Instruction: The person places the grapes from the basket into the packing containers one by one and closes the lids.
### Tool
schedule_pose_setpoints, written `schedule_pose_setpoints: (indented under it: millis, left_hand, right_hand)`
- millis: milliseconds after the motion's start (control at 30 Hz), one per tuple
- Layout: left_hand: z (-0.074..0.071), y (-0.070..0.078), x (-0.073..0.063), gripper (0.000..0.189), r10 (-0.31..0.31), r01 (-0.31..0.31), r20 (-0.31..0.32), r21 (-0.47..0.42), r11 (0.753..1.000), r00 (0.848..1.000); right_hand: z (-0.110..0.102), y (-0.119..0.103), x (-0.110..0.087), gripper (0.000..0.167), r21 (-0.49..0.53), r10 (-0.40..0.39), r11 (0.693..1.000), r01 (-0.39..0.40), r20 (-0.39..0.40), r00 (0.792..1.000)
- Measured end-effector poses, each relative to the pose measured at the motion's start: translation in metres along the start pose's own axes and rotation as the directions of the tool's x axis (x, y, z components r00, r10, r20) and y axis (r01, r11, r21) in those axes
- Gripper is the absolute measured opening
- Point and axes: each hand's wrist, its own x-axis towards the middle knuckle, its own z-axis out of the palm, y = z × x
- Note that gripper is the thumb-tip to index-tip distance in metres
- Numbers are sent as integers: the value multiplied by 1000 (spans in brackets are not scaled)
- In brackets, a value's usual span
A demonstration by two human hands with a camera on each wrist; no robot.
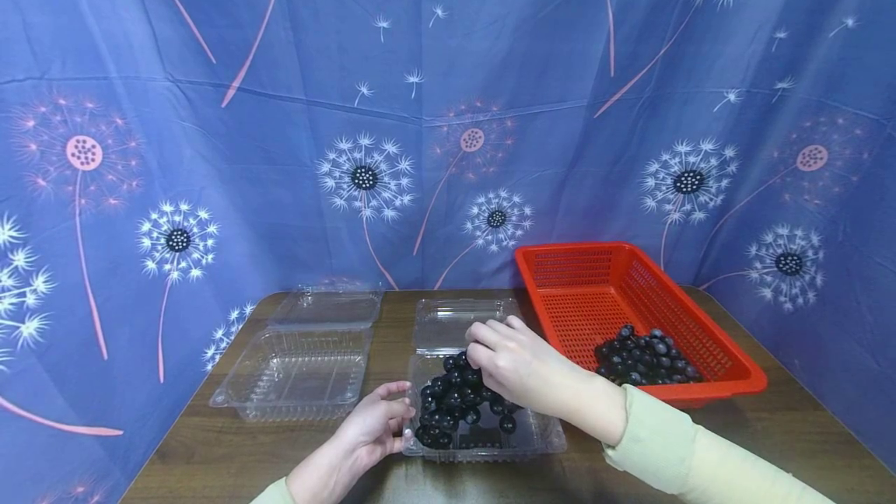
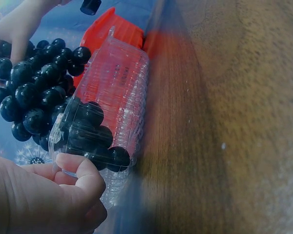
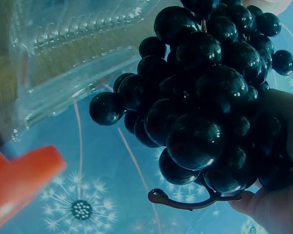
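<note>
Brown tabletop (image 1: 185, 457) is supporting a clear container (image 1: 535, 442), left hand (image 1: 376, 425) pinching it at its left, right hand (image 1: 509, 358) gripping grapes (image 1: 451, 399) over it, apparently loading, gentle lowering seemingly needed.

The left hand (image 1: 378, 426) comes in from the bottom edge, left of centre, its pale cuff (image 1: 275, 493) just showing in the head view. Its digits bend into a pinch at the lower left of the left wrist view. The right arm, in a pale green sleeve (image 1: 682, 442), slants up from the lower right corner to the centre, wrist bare. There the right hand (image 1: 507, 360) is knuckles up, fingers curled downward in a grip.
</note>
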Motion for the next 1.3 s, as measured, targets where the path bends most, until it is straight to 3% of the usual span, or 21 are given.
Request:
schedule_pose_setpoints:
  millis: [233,633,967,1300]
  left_hand:
    - [-1,-2,1,46,-6,6,-8,-7,1000,1000]
    - [1,0,-1,46,-7,7,-17,-12,1000,1000]
    - [2,1,-2,46,-3,3,-16,-21,1000,1000]
    - [1,2,-2,46,-3,3,-24,-13,1000,1000]
  right_hand:
    - [7,0,-8,21,30,62,998,-62,10,998]
    - [16,2,-20,21,-7,163,987,-163,31,986]
    - [27,0,-30,27,-46,270,963,-267,106,957]
    - [38,-2,-33,27,-45,315,949,-312,150,937]
